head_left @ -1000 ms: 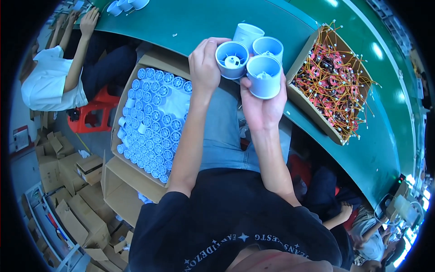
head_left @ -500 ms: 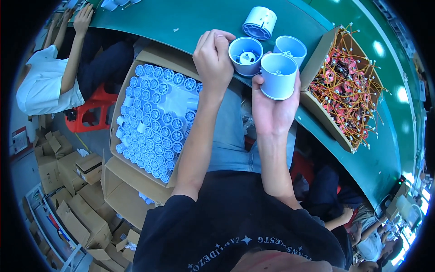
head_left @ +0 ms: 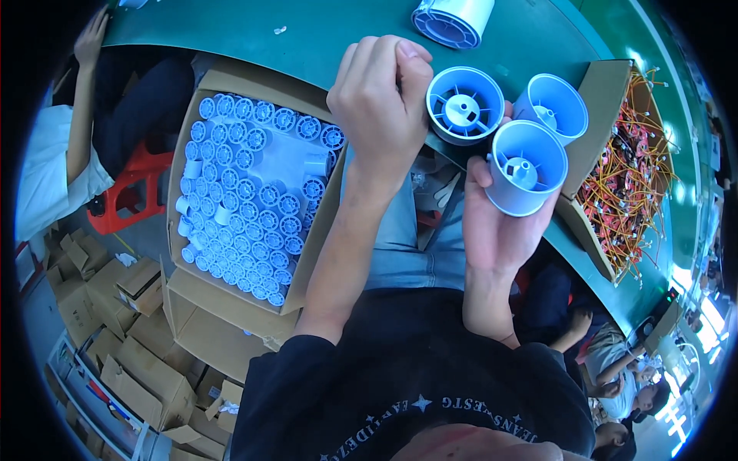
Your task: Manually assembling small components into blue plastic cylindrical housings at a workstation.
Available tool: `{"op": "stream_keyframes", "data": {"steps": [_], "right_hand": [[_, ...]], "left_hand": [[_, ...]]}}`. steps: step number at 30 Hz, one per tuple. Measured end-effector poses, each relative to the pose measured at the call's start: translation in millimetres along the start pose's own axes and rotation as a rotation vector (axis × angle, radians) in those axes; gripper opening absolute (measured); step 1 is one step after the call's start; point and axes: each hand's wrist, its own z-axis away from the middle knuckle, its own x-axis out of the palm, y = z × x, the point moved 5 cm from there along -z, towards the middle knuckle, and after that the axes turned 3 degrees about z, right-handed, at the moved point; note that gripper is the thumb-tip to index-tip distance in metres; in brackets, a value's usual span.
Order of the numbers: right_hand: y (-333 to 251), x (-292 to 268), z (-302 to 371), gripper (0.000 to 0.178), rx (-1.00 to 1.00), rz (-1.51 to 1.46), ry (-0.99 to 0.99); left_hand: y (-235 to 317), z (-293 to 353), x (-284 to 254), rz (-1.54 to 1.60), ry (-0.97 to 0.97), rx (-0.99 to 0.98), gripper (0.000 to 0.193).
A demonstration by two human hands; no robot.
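My right hand (head_left: 503,223) is under a group of three white, cup-like plastic housings, fingers curled round the front housing (head_left: 528,169). Inside it are a raised hub and thin ribs. Against it, farther back, is a second housing (head_left: 569,111), and a fingertip shows between them. The left housing (head_left: 465,107) opens toward me, showing a spoked hub. Beside its left wall, my left hand (head_left: 380,96) is closed in a fist, thumb on top; anything inside it is hidden. Another white housing (head_left: 453,21) lies on its side on the green table (head_left: 307,58).
An open carton (head_left: 315,269) at left holds many white ribbed cylinders. At right, a cardboard box (head_left: 600,115) on the table is full of red parts with orange wires. A person in a white shirt (head_left: 65,177) sits at far left by a red stool (head_left: 131,192).
The three housings have come closer and tilted, so their insides show more. My right hand has moved right with them. My left hand stays closed beside the left housing.
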Motion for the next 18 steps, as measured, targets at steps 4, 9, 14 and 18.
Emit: {"op": "stream_keyframes", "data": {"steps": [4, 9, 14, 18], "right_hand": [[-1.8, -0.9, 2.0, 0.049, 0.018, 0.004, 0.019], [-1.9, 0.0, 2.0, 0.052, -0.017, -0.002, 0.082], [0.1, -1.5, 0.3, 0.052, -0.038, -0.011, 0.042], [-1.0, 1.6, -0.6, 0.055, -0.056, -0.036, 0.066]], "left_hand": [[0.5, 1.0, -2.3, -0.013, -0.015, -0.002, 0.015], [4.2, 0.0, -7.6, 0.048, -0.034, 0.018, 0.01], [3.0, 1.8, -7.1, 0.033, -0.026, 0.06, 0.009], [3.6, 1.3, -4.2, 0.035, -0.026, 0.053, 0.009]]}}
